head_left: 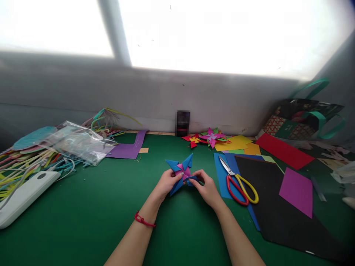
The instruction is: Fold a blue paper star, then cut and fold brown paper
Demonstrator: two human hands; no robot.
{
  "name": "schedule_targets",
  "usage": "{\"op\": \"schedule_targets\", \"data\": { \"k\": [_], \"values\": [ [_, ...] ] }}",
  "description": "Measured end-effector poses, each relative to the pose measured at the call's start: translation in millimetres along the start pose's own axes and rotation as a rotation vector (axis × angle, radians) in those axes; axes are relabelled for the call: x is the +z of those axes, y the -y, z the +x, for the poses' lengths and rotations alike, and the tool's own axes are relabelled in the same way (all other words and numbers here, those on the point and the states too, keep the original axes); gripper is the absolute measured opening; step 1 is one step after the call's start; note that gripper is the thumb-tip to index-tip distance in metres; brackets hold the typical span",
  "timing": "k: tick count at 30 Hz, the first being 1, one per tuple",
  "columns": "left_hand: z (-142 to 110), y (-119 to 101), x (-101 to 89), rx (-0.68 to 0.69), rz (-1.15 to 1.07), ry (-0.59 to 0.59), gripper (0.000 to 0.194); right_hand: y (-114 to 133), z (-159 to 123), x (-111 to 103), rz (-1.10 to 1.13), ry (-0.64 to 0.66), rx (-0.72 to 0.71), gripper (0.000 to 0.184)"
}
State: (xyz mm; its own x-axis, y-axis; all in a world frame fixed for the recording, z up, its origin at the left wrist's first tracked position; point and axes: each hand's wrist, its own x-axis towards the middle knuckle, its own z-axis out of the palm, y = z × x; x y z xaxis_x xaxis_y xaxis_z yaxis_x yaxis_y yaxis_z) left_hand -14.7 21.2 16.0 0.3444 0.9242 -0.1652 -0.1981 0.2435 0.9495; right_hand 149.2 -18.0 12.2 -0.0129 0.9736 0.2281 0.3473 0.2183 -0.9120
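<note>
A folded paper star (pixel 187 162), blue at its points and pink at the centre, is held just above the green tabletop between both hands. My left hand (pixel 168 181) grips it from the left, thumb pressed on the pink middle. On the other side, my right hand (pixel 204 184) pinches the lower right blue point between thumb and fingers. Part of the star's left and right edges is hidden behind the fingers. Scissors (pixel 235 181) with one red and one yellow handle lie to the right, on blue and black sheets.
Finished paper stars (pixel 212 137) sit at the back beside yellow paper (pixel 235 142). A black sheet (pixel 266 199), a purple sheet (pixel 298 192) and a red strip (pixel 284 150) lie right. At left are a clear plastic bag (pixel 80 142), coloured strips and a white device (pixel 29 197).
</note>
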Motion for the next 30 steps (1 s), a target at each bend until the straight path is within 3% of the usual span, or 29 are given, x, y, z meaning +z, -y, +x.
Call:
{"op": "schedule_targets", "data": {
  "k": [9, 18, 30],
  "values": [
    [5.3, 10.4, 2.7, 0.018, 0.035, -0.100, 0.030, 2.8, 0.1, 1.5, -0.092, -0.017, -0.133, 0.014],
    [5.3, 12.0, 7.9, -0.015, -0.040, -0.075, 0.029, 1.2, -0.8, 5.5, -0.158, -0.181, -0.040, 0.017],
    [7.3, 15.4, 12.5, 0.019, -0.029, -0.141, 0.030, -3.2, -1.6, 9.5, -0.183, -0.215, 0.011, 0.018]
  ]
}}
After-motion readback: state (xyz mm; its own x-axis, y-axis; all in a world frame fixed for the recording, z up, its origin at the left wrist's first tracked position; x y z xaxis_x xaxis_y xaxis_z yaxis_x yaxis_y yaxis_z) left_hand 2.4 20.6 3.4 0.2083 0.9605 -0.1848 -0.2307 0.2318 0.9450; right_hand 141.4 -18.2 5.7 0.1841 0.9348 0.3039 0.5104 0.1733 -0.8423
